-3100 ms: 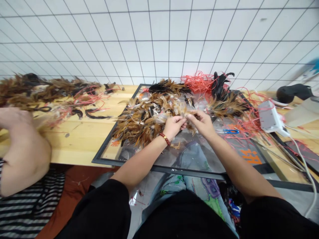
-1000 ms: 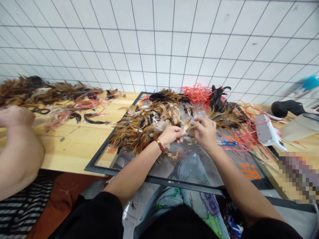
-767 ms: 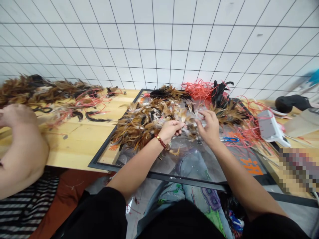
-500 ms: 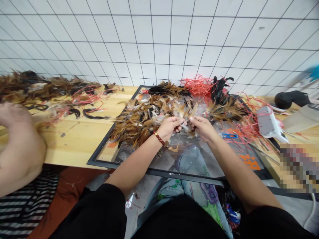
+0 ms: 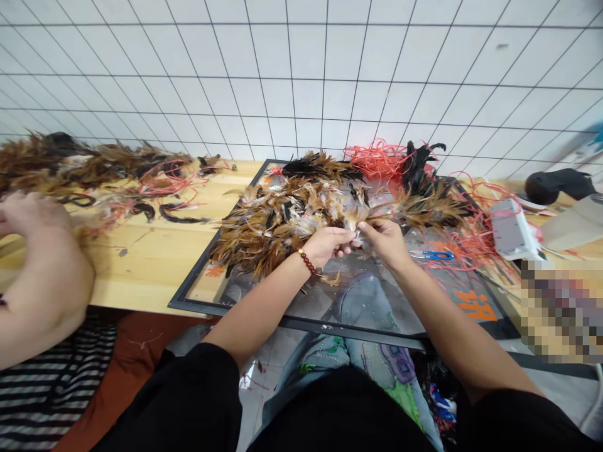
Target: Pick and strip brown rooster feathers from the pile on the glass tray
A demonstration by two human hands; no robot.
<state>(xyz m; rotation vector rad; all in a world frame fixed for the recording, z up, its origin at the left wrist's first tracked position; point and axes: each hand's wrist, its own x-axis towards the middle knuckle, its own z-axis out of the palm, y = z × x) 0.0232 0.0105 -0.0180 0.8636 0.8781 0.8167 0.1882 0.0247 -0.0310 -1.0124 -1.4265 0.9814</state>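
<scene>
My left hand (image 5: pixel 330 243), with a red bead bracelet (image 5: pixel 308 262) at its wrist, is closed on a pale, fluffy feather (image 5: pixel 354 221) over the framed clear panel. Close beside it, my right hand (image 5: pixel 384 240) pinches at the same feather's base; the fingertips of both nearly meet. Exactly what lies between the right fingers is too small to make out. A heap of brown feathers (image 5: pixel 264 232) spreads left of and behind my hands. Blue thread snips (image 5: pixel 432 255) lie to the right of my right hand.
Red string (image 5: pixel 379 160) is piled at the back by black feathers (image 5: pixel 417 169). More brown feathers (image 5: pixel 436 204) lie at right, near a white box (image 5: pixel 512 229). At left, a co-worker's hand (image 5: pixel 32 216) rests by feathers on the wooden table (image 5: pixel 146 276). A tiled wall stands behind.
My hands have come closer together, the right one moving in toward the left. The co-worker's hand at the far left has shifted slightly.
</scene>
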